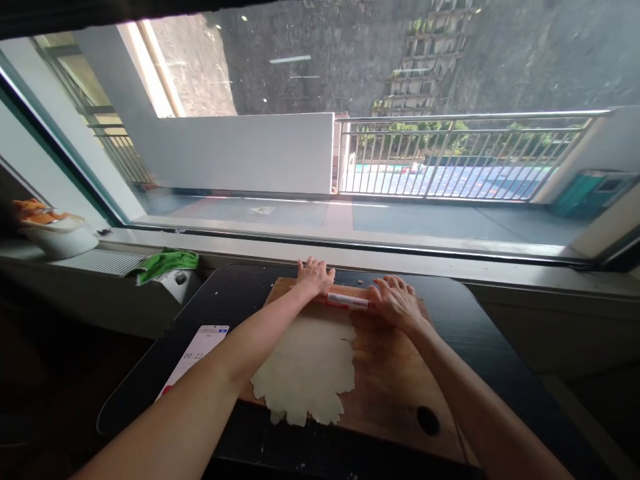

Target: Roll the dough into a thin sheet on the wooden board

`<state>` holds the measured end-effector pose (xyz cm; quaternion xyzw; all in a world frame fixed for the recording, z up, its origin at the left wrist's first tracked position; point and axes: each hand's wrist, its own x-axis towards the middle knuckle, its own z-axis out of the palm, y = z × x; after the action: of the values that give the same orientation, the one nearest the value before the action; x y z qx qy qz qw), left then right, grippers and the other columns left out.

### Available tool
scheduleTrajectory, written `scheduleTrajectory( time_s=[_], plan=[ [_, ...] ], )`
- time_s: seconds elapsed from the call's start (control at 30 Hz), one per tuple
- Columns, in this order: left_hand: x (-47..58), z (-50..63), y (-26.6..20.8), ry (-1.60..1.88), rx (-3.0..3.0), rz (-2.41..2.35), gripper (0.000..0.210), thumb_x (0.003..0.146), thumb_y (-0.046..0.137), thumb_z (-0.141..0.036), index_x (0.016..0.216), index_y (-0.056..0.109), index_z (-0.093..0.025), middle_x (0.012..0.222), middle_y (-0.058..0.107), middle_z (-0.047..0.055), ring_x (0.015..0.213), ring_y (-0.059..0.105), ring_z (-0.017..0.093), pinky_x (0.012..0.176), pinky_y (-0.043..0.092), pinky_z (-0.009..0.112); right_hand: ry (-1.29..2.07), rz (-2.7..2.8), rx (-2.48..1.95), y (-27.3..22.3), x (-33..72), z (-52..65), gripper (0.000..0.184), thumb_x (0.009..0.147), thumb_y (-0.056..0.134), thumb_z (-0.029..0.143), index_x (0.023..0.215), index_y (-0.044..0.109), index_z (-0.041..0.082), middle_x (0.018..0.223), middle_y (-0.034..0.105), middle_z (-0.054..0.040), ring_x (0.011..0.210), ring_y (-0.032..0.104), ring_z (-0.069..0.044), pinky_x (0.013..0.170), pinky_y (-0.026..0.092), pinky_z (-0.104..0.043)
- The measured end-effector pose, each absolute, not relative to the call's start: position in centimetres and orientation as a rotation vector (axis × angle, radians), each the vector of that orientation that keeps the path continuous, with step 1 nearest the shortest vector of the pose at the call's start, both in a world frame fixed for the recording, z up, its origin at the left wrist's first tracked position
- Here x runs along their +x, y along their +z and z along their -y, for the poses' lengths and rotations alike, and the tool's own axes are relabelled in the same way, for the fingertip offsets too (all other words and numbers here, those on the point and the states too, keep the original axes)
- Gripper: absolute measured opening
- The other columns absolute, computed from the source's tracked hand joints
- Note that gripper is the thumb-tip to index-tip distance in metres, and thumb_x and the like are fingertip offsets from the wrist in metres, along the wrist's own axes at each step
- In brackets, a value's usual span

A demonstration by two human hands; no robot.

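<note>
At the left edge of the frame, a white container (63, 239) bears orange items (40, 212). Right of it lies a green cloth (167, 265). At lower left, a phone (204, 343) rests on the black table (465, 320), its display partly covered by the left forearm. At the centre, the left hand (315, 277) lies over the left end of the rolling pin (347, 301), fingers extended and slightly apart. Below it, a thin, ragged-edged dough sheet (305, 360) covers the left part of the wooden board (390, 380). The labelled rolling pin is located crosswise at the board's far edge, between the hands. Right of centre, the right hand (397, 298) lies over its right end, fingers close together. Whether either hand's fingers wrap around the pin cannot be determined
</note>
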<state>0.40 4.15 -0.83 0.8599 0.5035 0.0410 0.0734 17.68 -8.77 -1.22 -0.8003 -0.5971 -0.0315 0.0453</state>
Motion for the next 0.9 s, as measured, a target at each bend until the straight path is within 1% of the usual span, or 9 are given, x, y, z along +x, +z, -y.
scheduleTrajectory(
  time_s=[0.13,0.3,0.37,0.47,0.53,0.6,0.7,0.8,0.9],
  plan=[
    [-2.3,-1.4,-2.4,0.112,2.66,-1.342,0.05,0.103,0.024,-0.047,0.138,0.054,-0.025,0.151,0.049,0.008,0.144,0.035,0.029,0.116,0.025,0.059,-0.095,1.997,-2.344,-1.9,16.9,11.7,0.048,0.102,0.031,0.042,0.132,0.062,0.022,0.148,0.052,-0.0115,0.144,0.034,-0.029,0.113,0.03,-0.05],
    [-4.3,0.1,-3.9,0.209,2.82,-1.188,0.054,0.101,0.031,-0.051,0.144,0.05,-0.026,0.154,0.046,0.007,0.145,0.034,0.03,0.118,0.025,0.055,-0.13,2.042,-2.261,-2.7,16.5,13.4,0.055,0.101,0.03,0.046,0.141,0.055,0.018,0.151,0.048,-0.0136,0.147,0.028,-0.032,0.116,0.024,-0.052],
    [-3.0,-1.5,-3.3,0.297,2.808,-1.249,0.05,0.101,0.033,-0.048,0.14,0.054,-0.024,0.152,0.048,0.009,0.144,0.035,0.03,0.118,0.024,0.056,-0.055,1.953,-2.344,-2.2,16.9,11.2,0.054,0.102,0.028,0.047,0.139,0.056,0.019,0.15,0.049,-0.0136,0.145,0.031,-0.031,0.114,0.027,-0.051],
    [-0.6,-4.4,-1.9,0.486,2.755,-1.422,0.043,0.101,0.036,-0.04,0.126,0.064,-0.019,0.14,0.06,0.012,0.14,0.04,0.029,0.117,0.024,0.054,0.128,1.78,-2.458,-1.1,18.0,7.1,0.055,0.101,0.026,0.049,0.141,0.053,0.021,0.151,0.047,-0.0124,0.144,0.034,-0.029,0.111,0.033,-0.05],
    [0.2,-5.3,-1.5,0.572,2.736,-1.507,0.04,0.101,0.036,-0.036,0.114,0.069,-0.017,0.128,0.067,0.013,0.136,0.045,0.029,0.116,0.026,0.051,0.202,1.722,-2.488,-0.8,18.4,5.9,0.057,0.101,0.025,0.051,0.144,0.049,0.022,0.154,0.044,-0.012,0.144,0.034,-0.028,0.111,0.033,-0.05],
    [-0.5,-4.6,-1.8,0.571,2.752,-1.465,0.041,0.102,0.033,-0.034,0.108,0.07,-0.017,0.124,0.069,0.012,0.131,0.049,0.028,0.114,0.03,0.049,0.202,1.774,-2.467,-0.9,18.4,6.6,0.057,0.1,0.025,0.051,0.143,0.05,0.023,0.155,0.042,-0.0122,0.145,0.032,-0.029,0.112,0.033,-0.051],
    [-3.2,-1.7,-3.4,0.473,2.801,-1.266,0.044,0.102,0.03,-0.038,0.121,0.066,-0.021,0.133,0.065,0.008,0.13,0.05,0.028,0.111,0.034,0.052,0.105,2.016,-2.313,-1.7,17.4,10.2,0.055,0.101,0.026,0.05,0.139,0.055,0.023,0.154,0.044,-0.0115,0.146,0.031,-0.03,0.114,0.029,-0.051],
    [-5.1,0.3,-4.5,0.403,2.894,-1.081,0.046,0.101,0.032,-0.043,0.132,0.06,-0.024,0.142,0.059,0.007,0.135,0.045,0.03,0.113,0.03,0.054,0.011,2.15,-2.202,-2.2,16.7,12.7,0.055,0.101,0.028,0.052,0.14,0.054,0.023,0.153,0.046,-0.01,0.147,0.029,-0.029,0.116,0.026,-0.05],
    [-3.9,-1.2,-4.0,0.382,2.852,-1.153,0.047,0.1,0.034,-0.045,0.136,0.057,-0.024,0.146,0.055,0.008,0.139,0.041,0.03,0.116,0.026,0.056,0.014,2.05,-2.306,-1.9,17.1,10.8,0.054,0.101,0.028,0.051,0.14,0.055,0.025,0.154,0.045,-0.0097,0.147,0.029,-0.03,0.116,0.027,-0.051]
  ],
)
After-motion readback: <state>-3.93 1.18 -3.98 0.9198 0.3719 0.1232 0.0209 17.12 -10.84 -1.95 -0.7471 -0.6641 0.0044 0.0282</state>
